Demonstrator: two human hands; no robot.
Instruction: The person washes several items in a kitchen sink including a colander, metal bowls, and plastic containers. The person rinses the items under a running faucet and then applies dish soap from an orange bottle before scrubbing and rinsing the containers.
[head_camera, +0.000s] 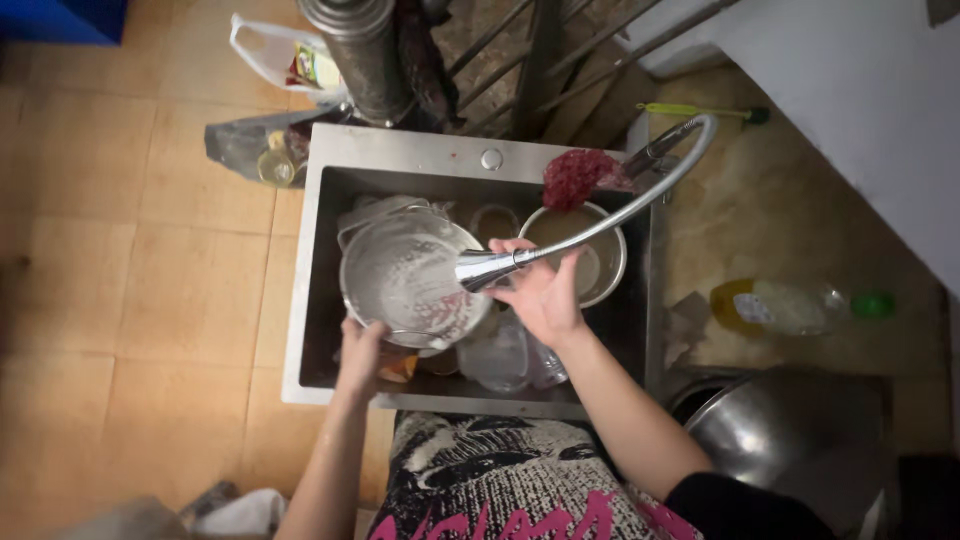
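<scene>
A steel sink (315, 260) holds several dishes. My left hand (360, 355) grips the near rim of a round metal pan (405, 275), tilted up so its wet inside faces me. My right hand (540, 290) holds the spray head of a pull-out tap (490, 268), its nozzle pointing at the pan's inside. The tap's silver hose (640, 195) arcs back to the sink's far right corner. Behind my right hand a metal bowl (605, 255) with murky water sits in the sink.
A dark red scrubber (575, 175) lies on the sink's far rim. Clear plastic containers (500, 355) lie at the sink's near side. On the right counter are a yellow bottle with a green cap (780, 305) and a large steel bowl (790, 430). Tan floor tiles lie left.
</scene>
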